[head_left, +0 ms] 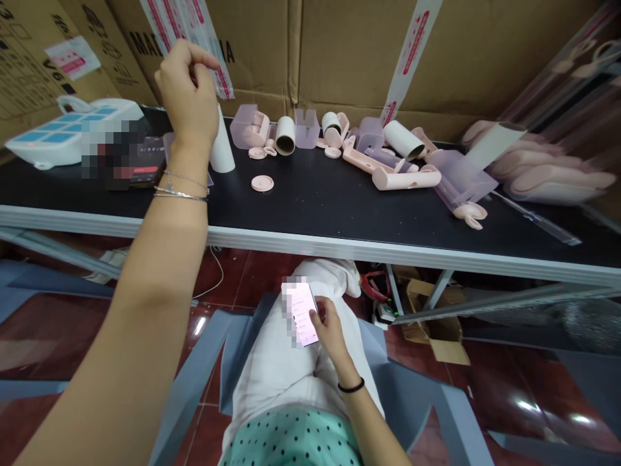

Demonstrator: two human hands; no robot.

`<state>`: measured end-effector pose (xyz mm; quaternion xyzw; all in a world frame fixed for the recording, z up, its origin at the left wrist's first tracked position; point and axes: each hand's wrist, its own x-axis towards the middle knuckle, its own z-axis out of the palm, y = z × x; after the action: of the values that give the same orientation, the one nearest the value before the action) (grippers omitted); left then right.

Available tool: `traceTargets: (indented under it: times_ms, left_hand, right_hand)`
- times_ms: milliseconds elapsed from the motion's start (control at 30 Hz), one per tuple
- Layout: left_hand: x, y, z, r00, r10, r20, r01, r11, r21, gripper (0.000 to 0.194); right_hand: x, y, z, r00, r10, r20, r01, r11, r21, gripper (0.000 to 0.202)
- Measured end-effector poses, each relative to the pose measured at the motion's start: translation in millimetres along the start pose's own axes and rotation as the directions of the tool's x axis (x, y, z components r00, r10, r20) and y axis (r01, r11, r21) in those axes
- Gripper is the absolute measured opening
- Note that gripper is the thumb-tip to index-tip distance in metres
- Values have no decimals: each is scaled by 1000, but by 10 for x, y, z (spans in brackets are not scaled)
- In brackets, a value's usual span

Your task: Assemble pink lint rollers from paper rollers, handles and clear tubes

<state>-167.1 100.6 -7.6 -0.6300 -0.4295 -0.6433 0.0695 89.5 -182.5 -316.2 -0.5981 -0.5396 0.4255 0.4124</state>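
Observation:
My left hand [189, 90] is raised above the table's back edge at the left, its fingers curled in and nothing visible in them. Thin silver bracelets circle that wrist. Just beside it a white cardboard tube [222, 144] stands upright. Down over my lap, my right hand [328, 329] grips a phone [303, 314] by its right edge, with the thumb over the lit screen. Part of the phone is blurred out. Around the table lie pink plastic holders [406, 178], clear lilac plastic pieces [307, 129], a pink round cap [262, 184] and more white tubes [285, 136].
A black table [310, 207] with a metal edge crosses the view. Large cardboard boxes [349, 58] back it. At the left are a white case with blue panels [77, 126] and a dark phone [148, 155]. Bagged pink parts [553, 168] are piled right. An open carton [431, 317] sits below.

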Motion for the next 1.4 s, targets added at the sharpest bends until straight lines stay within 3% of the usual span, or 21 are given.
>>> traceTargets:
  times_ms: [233,600,733,933,1233,1400]
  left_hand:
    - [-16,53,1,1000,11,-1,-11,1000,14,15]
    - [-10,89,-12,1000,-14,-1,14,995,100,25]
    - [3,85,-36,1000,-4,-15,6,990,141,25]
    - [11,43,-37,998,60,-28,-56,990,126,42]
    - [73,-41,-21,995,100,-3,-97,976,193,40]
    - [15,43,-28,994,108,-31,-103,985,136,29]
  right_hand:
    - [-52,17,-132,991,18,131,-29,996,81,43]
    - [-123,22,-216,940,-32,339,11,998,63,82]
    - [-129,29,-229,930,-34,365,17,999,50,82]
    - [-122,30,-244,925,-29,379,11,999,49,79]
    - [-124,45,-260,926,-49,375,31,998,54,76]
    - [-132,37,-274,917,-75,391,59,997,52,77]
